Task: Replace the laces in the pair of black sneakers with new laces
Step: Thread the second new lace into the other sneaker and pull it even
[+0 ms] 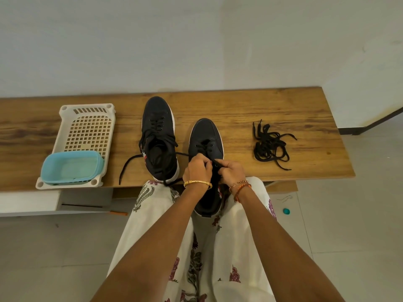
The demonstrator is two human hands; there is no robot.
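One blue tub [72, 167], in white basket [87, 129]

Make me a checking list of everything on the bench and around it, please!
Surface: wooden bench, against a white wall.
Job's things: left sneaker laced, ends trailing loose; right sneaker half on the lap, partly laced; loose laces pile at right.
Clutter: white basket holding a blue tub.
Grippers: left hand and right hand both pinch the lace at the right sneaker's eyelets.
Cables: nothing seen.
Surroundings: tiled floor, small teal object on it.
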